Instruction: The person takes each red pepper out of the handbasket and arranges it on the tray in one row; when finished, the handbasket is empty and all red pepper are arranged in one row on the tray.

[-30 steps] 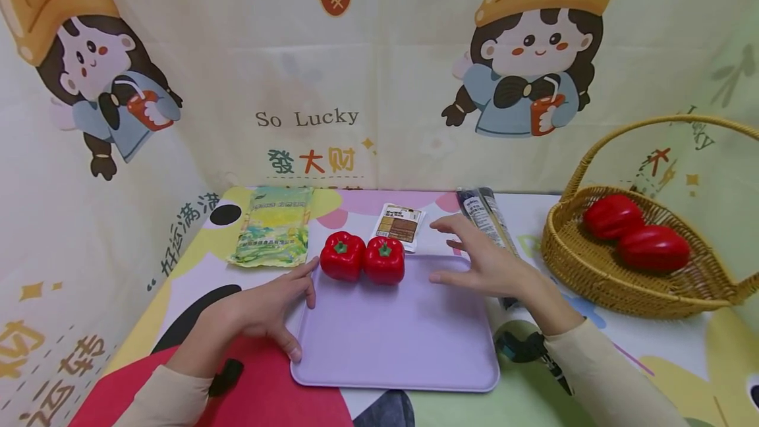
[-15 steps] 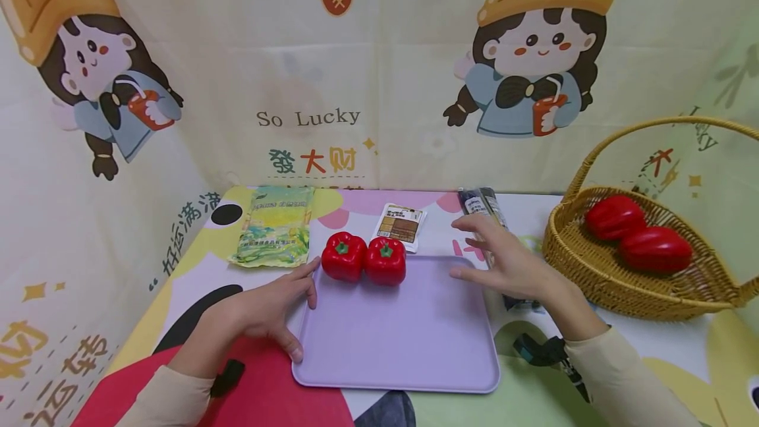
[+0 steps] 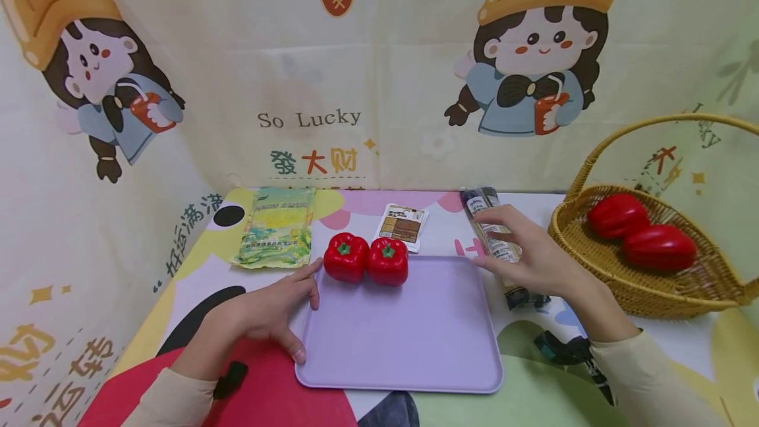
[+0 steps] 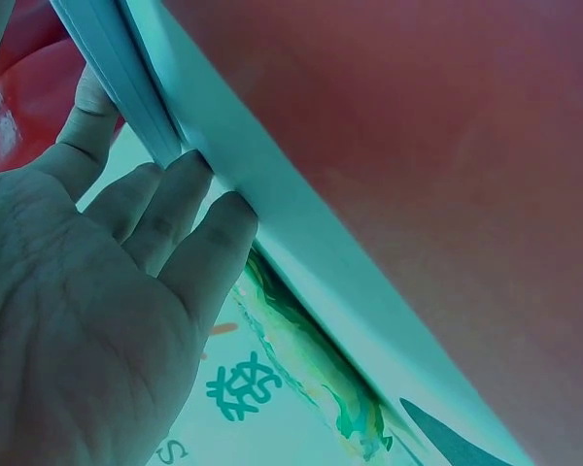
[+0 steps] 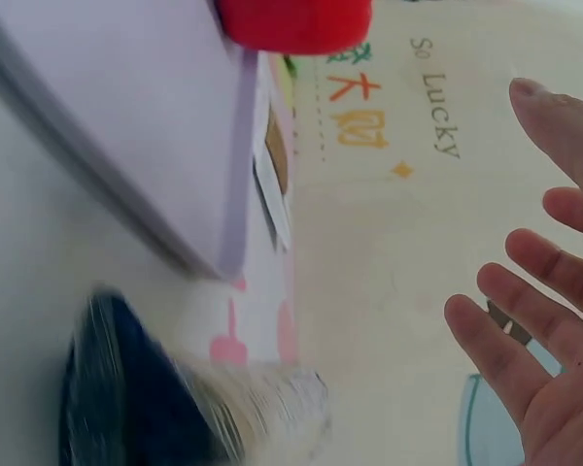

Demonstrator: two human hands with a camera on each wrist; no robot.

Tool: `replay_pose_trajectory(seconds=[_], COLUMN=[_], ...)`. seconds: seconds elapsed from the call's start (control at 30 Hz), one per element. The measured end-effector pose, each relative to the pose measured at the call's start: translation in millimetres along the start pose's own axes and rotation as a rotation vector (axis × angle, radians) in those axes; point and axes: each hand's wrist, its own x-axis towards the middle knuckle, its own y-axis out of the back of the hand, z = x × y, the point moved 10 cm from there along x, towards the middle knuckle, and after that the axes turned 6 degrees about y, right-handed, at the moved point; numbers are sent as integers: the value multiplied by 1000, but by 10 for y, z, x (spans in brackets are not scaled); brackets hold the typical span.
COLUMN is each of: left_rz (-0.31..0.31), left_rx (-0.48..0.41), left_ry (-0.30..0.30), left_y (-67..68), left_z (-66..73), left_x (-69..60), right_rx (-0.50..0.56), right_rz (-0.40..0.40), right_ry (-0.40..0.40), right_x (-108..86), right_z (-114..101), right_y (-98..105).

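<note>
A lilac tray (image 3: 409, 341) lies on the table, and two red bell peppers, one on the left (image 3: 346, 262) and one on the right (image 3: 387, 269), sit side by side at its back left. My left hand (image 3: 261, 315) touches the tray's left edge with spread fingers, as the left wrist view also shows the hand (image 4: 87, 291) against the rim. Beyond the tray's right edge, my right hand (image 3: 534, 256) hovers over a long clear-and-dark packet (image 3: 483, 201), partly hiding it. Its fingers are relaxed and hold nothing; the right wrist view shows the hand (image 5: 549, 291) apart from the packet (image 5: 141, 398).
A wicker basket (image 3: 578, 282) with a tall handle stands at right, holding two red fruit-like items (image 3: 659, 248). A green-yellow packet (image 3: 277, 226) lies at back left. A small brown-and-white pouch (image 3: 403, 223) lies behind the peppers. A patterned cloth wall (image 3: 409, 84) closes the back.
My right hand has moved right, from over the tray's back right to above the long packet. The left hand, tray and peppers have stayed in place.
</note>
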Motion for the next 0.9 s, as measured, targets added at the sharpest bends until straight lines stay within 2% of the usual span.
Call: replay_pose_trajectory(seconds=[0.17, 0.4, 0.5, 0.73, 0.9], left_rz=[-5, -9, -7, -5, -4], left_rx=[-9, -6, -6, -5, -5], left_ry=[-5, 7, 10, 16, 17], left_y=[4, 9, 15, 16, 10], left_z=[29, 20, 25, 26, 18], left_x=[1, -4, -6, -14, -19], right_rx=[-84, -163, -182, -237, -226], right_rz=[9, 14, 27, 68, 121], right_ry=[-43, -201, -236, -197, -175], right_x=[-106, -278, -354, -471, -589], right_z=[33, 129, 171, 192, 236], right_y=[201, 467, 564, 705, 822])
